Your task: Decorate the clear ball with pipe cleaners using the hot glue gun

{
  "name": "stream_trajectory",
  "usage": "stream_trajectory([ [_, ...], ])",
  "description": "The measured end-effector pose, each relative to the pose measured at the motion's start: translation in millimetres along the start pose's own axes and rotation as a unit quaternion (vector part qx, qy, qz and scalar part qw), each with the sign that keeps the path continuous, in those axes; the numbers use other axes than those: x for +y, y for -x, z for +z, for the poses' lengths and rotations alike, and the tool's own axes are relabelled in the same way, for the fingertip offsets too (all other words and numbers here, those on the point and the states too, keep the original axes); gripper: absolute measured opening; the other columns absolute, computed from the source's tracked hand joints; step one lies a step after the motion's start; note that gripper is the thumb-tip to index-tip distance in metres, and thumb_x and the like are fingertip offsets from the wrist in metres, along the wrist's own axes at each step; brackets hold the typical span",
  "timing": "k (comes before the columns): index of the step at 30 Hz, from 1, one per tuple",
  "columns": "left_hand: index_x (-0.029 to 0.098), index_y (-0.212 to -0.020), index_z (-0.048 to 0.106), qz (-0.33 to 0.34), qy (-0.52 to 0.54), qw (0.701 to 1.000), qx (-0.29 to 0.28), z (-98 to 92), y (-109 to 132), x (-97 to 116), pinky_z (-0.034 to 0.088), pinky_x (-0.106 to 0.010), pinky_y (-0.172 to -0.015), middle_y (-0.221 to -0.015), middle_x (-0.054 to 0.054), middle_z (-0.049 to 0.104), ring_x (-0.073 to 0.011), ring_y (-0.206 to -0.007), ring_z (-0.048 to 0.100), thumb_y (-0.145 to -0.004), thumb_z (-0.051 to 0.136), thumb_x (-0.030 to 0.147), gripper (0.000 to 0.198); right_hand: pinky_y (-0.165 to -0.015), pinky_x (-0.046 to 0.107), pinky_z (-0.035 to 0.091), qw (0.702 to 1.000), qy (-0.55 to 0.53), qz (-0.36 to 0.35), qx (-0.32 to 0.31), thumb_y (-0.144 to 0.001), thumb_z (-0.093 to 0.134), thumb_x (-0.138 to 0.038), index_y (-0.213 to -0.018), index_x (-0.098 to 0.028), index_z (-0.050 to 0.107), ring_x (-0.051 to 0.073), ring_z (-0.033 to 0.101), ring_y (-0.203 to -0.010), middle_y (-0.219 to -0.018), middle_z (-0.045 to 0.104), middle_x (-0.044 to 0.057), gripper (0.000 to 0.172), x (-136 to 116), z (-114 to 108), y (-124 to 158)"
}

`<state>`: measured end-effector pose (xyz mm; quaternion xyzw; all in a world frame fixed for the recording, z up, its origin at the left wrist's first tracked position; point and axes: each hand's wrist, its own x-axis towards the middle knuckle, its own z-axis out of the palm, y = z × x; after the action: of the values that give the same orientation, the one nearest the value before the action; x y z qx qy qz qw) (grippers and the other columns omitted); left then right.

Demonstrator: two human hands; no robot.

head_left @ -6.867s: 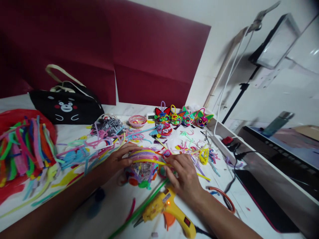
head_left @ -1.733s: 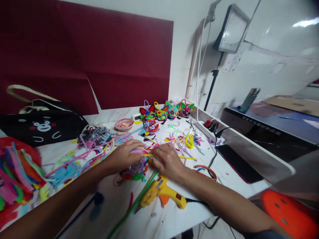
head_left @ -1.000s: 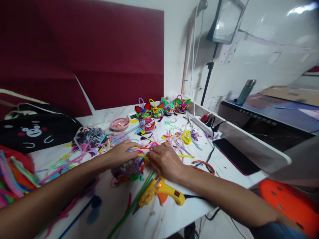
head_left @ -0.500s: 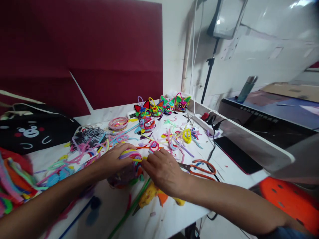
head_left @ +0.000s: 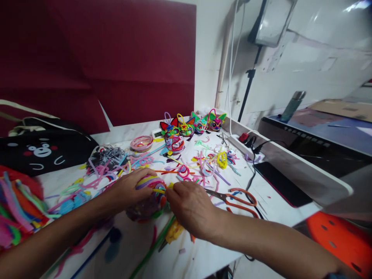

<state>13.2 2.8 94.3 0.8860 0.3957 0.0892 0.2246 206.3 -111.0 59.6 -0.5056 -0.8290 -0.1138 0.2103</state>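
My left hand (head_left: pixel 134 190) is wrapped over the top of a clear round ball (head_left: pixel 144 208) partly covered with colourful pipe cleaners, holding it just above the white table. Close on its right, my right hand (head_left: pixel 190 207) is closed in a pinch. A yellow pipe cleaner (head_left: pixel 159 191) runs from the ball's side to those fingertips, which hide its end. Below the right hand lies a yellow-handled tool (head_left: pixel 174 231) with a dark tip, partly covered. A green pipe cleaner (head_left: pixel 154 248) stretches from beneath the hands toward the front edge.
Orange-handled scissors (head_left: pixel 240 199) lie right of my right hand, with a black phone (head_left: pixel 282 184) and a power strip (head_left: pixel 245 146) beyond. Several finished cat-face balls (head_left: pixel 186 127) stand at the back. Pipe-cleaner scraps (head_left: pixel 207 164) litter the middle. A black bag (head_left: pixel 43 151) sits at left.
The camera view has shifted slightly, so the scene sits further right. My right hand now hides more of the yellow-handled tool; both hands keep their hold.
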Motion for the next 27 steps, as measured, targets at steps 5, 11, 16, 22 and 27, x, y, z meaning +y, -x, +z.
stream_trajectory([
  [5, 0.026, -0.106, 0.064, 0.004, -0.001, 1.0, 0.004, -1.2, 2, 5, 0.048, -0.032, -0.086, -0.106, -0.001, 0.071, -0.0262, -0.1, 0.064, -0.078, 0.051, 0.055, 0.043, -0.053, 0.031, 0.028, 0.999, -0.01, 0.031, -0.032, -0.091, 0.054, -0.014, -0.084, -0.019, 0.064, 0.018, 0.058, -0.066, -0.073, 0.063, 0.004, 0.013, 2, 0, -9],
  [11, 0.025, -0.105, 0.064, 0.005, -0.003, 1.0, 0.007, -1.6, 4, 2, 0.048, -0.033, -0.084, -0.105, -0.001, 0.071, -0.0268, -0.1, 0.063, -0.079, 0.05, 0.056, 0.043, -0.054, 0.03, 0.029, 0.995, -0.052, 0.057, -0.057, -0.095, 0.052, -0.023, -0.085, -0.019, 0.066, 0.016, 0.06, -0.068, -0.079, 0.064, 0.003, 0.017, 7, -4, -18],
  [16, 0.024, -0.103, 0.065, 0.003, 0.008, 1.0, 0.007, -2.2, 5, 5, 0.049, -0.034, -0.083, -0.103, -0.002, 0.072, -0.0269, -0.097, 0.063, -0.078, 0.049, 0.056, 0.044, -0.055, 0.028, 0.03, 0.992, -0.08, 0.077, -0.062, -0.096, 0.052, -0.026, -0.084, -0.019, 0.068, 0.015, 0.061, -0.071, -0.08, 0.065, 0.003, 0.02, 8, -3, -24],
  [22, 0.022, -0.098, 0.064, -0.008, 0.003, 1.0, 0.013, -2.7, 6, 9, 0.049, -0.037, -0.083, -0.1, -0.004, 0.07, -0.0279, -0.095, 0.064, -0.075, 0.049, 0.056, 0.043, -0.058, 0.026, 0.033, 0.988, -0.12, 0.082, -0.047, -0.094, 0.056, -0.026, -0.088, -0.019, 0.07, 0.015, 0.063, -0.074, -0.083, 0.068, 0.002, 0.017, 10, 2, -28],
  [27, 0.022, -0.102, 0.064, -0.012, 0.006, 1.0, 0.011, -2.7, 6, 7, 0.048, -0.038, -0.085, -0.104, -0.005, 0.071, -0.0288, -0.099, 0.063, -0.075, 0.05, 0.056, 0.046, -0.057, 0.027, 0.032, 0.988, -0.114, 0.093, -0.049, -0.094, 0.057, -0.028, -0.088, -0.019, 0.071, 0.015, 0.063, -0.073, -0.084, 0.069, 0.003, 0.017, 10, 4, -28],
])
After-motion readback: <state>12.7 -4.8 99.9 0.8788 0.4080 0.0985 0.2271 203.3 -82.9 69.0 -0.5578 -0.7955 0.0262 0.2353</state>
